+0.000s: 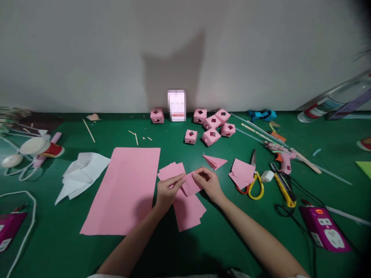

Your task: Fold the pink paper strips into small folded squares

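Both forearms rise from the bottom edge, where sleeves and elbows are cut off by the frame. Beyond them, the left hand (167, 190) and right hand (209, 183) meet over a small pink paper square (191, 184), held tilted just above the green table (220, 239). Left fingertips pinch its left edge; right fingers curl narrowly around its upper right corner, so part of the paper is hidden beneath them and any crease there cannot be made out. The square looks flat, pale pink and matte, with one corner pointing toward the camera.

Under the square lies a loose stack of pink squares (188, 210), partly covered by the hands; more pink squares (171, 170) peek out just behind the left hand. Left of the square lies a large pink sheet (126, 189), and farther left crumpled white paper (82, 173). Right of the square sit a folded pink triangle (215, 161), another pink pile (242, 172), and yellow-handled scissors (256, 185) partly tucked beneath that pile. Behind the square, near the wall, stand pink paper cubes (213, 125) with small dark openings. A blurred card (176, 105) among them is unreadable. The picture's right edge fades into darkness.
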Tool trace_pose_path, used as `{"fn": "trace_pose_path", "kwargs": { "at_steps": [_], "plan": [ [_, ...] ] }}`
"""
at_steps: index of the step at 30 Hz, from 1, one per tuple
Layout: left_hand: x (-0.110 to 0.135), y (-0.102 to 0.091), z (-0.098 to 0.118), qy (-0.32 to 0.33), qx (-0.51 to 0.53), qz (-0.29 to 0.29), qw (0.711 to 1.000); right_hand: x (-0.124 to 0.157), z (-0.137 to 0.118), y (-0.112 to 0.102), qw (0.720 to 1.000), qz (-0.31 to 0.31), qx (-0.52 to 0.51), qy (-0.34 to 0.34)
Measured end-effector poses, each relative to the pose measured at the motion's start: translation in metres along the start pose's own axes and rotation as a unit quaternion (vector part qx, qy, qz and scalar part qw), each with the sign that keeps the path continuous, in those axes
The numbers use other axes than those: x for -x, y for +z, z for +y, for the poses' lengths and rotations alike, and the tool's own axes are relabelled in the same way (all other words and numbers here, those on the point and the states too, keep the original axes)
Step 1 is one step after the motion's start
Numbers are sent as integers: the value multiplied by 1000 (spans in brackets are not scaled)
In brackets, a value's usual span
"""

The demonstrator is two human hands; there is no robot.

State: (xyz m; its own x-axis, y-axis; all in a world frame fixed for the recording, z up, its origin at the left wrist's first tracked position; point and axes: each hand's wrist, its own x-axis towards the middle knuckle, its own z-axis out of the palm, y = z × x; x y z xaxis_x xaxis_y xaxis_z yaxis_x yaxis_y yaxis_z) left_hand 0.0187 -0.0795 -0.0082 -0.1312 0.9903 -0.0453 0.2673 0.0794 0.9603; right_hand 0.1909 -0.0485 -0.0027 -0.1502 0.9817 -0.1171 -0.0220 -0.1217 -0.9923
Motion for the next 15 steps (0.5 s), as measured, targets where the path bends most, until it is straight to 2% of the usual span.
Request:
{"fn": "trace_pose_path", "kwargs": {
  "at_steps": [9, 15],
  "plan": [
    [0, 0, -3, -10, 4, -1, 1000, 1, -1, 1, 1000, 12, 21, -12],
    [-1, -1, 2, -11, 3, -3, 1000, 0, 1, 2, 1000, -4, 6, 12]
  ]
}}
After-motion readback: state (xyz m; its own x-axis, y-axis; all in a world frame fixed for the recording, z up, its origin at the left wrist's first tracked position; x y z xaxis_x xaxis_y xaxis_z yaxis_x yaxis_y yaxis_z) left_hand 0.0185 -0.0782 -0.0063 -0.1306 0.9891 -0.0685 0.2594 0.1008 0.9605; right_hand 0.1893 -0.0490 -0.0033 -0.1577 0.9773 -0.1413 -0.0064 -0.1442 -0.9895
